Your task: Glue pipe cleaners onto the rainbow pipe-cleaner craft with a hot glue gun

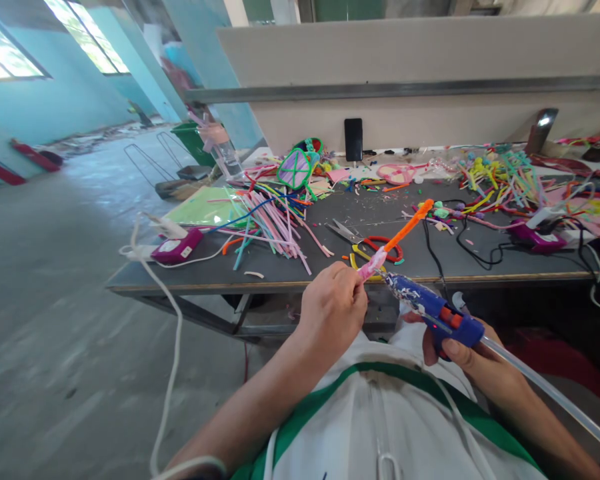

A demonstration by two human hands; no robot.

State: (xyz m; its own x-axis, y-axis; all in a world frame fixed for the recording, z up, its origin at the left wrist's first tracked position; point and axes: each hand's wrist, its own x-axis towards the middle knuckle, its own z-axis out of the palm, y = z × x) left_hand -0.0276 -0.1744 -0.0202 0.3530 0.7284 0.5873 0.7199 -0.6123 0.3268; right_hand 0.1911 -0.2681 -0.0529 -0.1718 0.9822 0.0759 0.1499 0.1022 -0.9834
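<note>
Gripped in left hand (333, 303) at table edge (220, 288): pink-and-orange stem (407, 228), probably light, soft, bendable, best held low by pink end (371, 266), clear of glue gun (433, 308) gripped in right hand (480, 360).

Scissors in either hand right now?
No, the scissors lie on the table, while the left hand holds a pink-and-orange stem and the right hand grips a blue glue gun.

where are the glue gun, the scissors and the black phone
Glue gun (430, 301), head view: its blue body.
Scissors (361, 241), head view: where blades meet handles.
Black phone (353, 139), head view: its dark front.
</note>
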